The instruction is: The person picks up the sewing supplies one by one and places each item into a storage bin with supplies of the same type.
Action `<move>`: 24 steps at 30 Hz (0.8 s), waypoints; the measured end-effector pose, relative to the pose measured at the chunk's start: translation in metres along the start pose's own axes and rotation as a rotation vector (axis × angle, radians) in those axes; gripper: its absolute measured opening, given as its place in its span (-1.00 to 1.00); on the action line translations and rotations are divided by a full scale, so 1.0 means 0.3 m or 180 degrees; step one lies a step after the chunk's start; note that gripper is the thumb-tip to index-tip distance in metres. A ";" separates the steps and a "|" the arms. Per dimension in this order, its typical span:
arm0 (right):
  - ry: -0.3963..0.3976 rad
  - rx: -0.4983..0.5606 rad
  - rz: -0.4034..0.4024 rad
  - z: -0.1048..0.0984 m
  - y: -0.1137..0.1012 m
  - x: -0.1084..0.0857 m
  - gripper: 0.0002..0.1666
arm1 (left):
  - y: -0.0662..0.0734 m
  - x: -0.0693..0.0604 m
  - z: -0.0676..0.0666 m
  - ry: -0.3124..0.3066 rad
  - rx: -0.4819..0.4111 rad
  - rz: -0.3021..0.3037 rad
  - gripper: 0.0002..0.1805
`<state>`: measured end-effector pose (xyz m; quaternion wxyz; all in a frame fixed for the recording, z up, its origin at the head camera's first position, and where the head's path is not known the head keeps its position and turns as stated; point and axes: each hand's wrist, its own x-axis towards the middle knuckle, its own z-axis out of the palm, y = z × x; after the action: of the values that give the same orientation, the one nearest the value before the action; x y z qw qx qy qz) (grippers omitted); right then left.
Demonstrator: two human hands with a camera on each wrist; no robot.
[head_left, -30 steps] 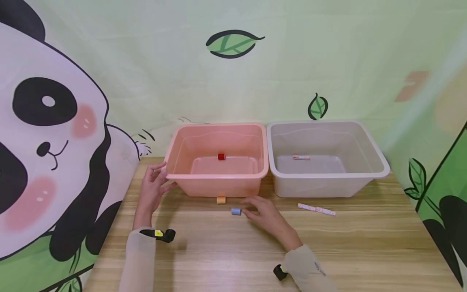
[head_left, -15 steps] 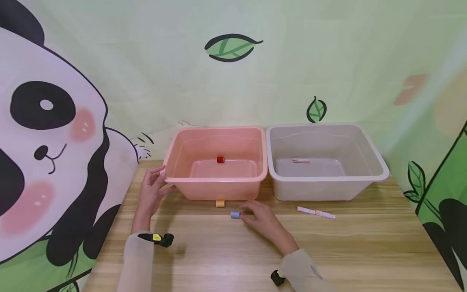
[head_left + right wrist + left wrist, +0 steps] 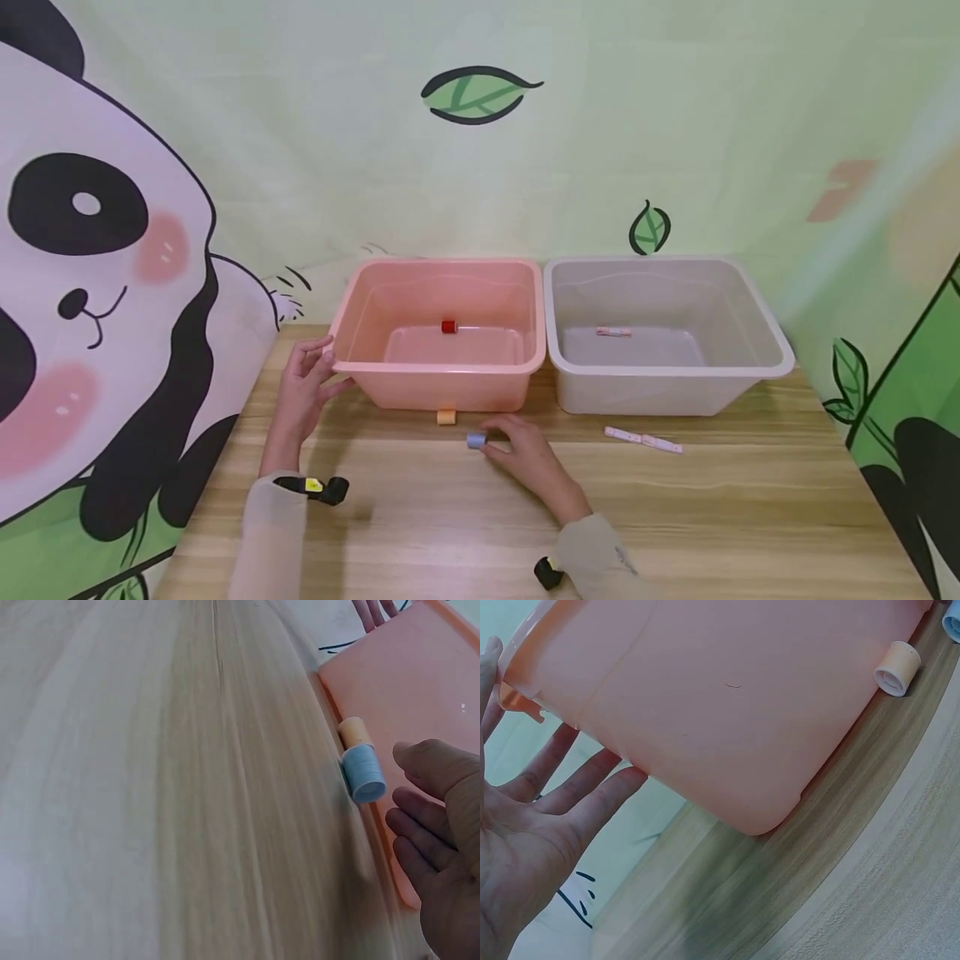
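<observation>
My left hand [image 3: 302,392] is at the left end of the pink basin [image 3: 438,387]. In the left wrist view its fairly straight fingers [image 3: 604,799] touch the outer wall below the rim, with the thumb near the rim's corner. My right hand [image 3: 536,462] hovers just right of a blue thread spool [image 3: 476,441], thumb and forefinger parted. The right wrist view shows a small gap between the thumb tip and the blue spool [image 3: 364,774]. An orange thread spool [image 3: 446,417] lies against the basin's front. Inside the basin lies a red spool [image 3: 449,327].
A grey basin [image 3: 637,392] stands right beside the pink one, with a small pink-and-white strip [image 3: 613,332] inside. Before it, on the wooden table [image 3: 420,517], lies a longer white strip with pink marks [image 3: 643,440]. A printed cloth [image 3: 337,150] hangs behind.
My right hand's fingertips have edged slightly closer to the blue spool. My left hand stays at the pink basin. The head view has shifted a little.
</observation>
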<state>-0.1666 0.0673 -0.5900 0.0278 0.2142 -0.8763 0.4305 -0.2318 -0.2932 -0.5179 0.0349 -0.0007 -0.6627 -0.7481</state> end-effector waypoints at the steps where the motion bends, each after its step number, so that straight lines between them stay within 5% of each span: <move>1: 0.0006 0.0030 0.0014 0.005 0.001 0.002 -0.68 | 0.003 0.001 0.000 -0.0011 -0.0016 -0.0003 -0.58; 24: 0.0027 0.0081 0.0121 0.074 0.048 0.030 -0.70 | 0.007 -0.002 0.004 0.0008 -0.0130 -0.0029 -0.58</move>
<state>-0.1774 0.0548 -0.6124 0.0206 0.1960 -0.8746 0.4430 -0.2313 -0.2921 -0.5156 0.0323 0.0025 -0.6472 -0.7616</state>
